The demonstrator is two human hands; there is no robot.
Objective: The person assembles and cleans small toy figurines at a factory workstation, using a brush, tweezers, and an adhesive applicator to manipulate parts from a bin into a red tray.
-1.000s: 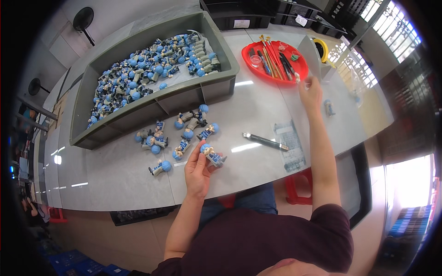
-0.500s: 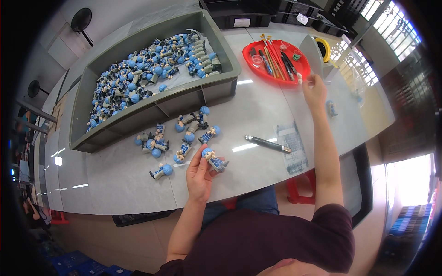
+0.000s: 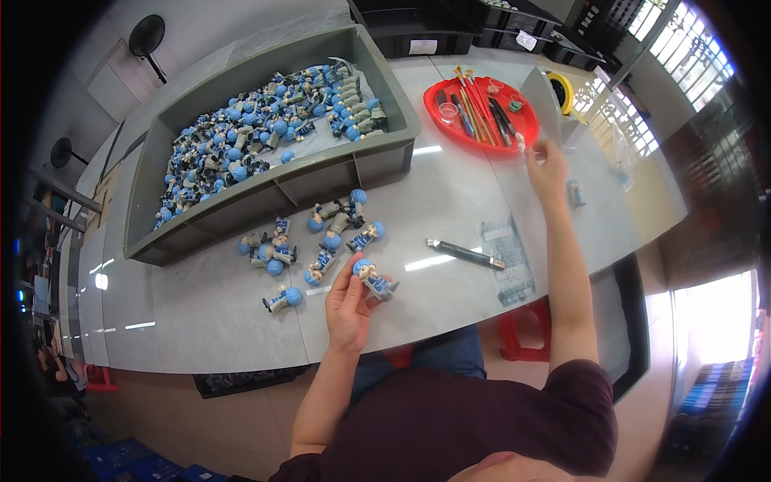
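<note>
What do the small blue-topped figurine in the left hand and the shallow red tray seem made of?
The figurine: probably painted, matte-looking plastic or resin, from its moulded shape and distinct colour patches. The tray: likely smooth plastic, from its even red colour.

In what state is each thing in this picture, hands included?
Left hand: gripping
Held figurine: tilted, face showing
Right hand: fingers curled, grip unclear
Tray: uncovered, holding brushes
Bin: uncovered, heaped with figurines
Loose figurines: lying outside bin
Knife: lying flat, blade unclear
</note>
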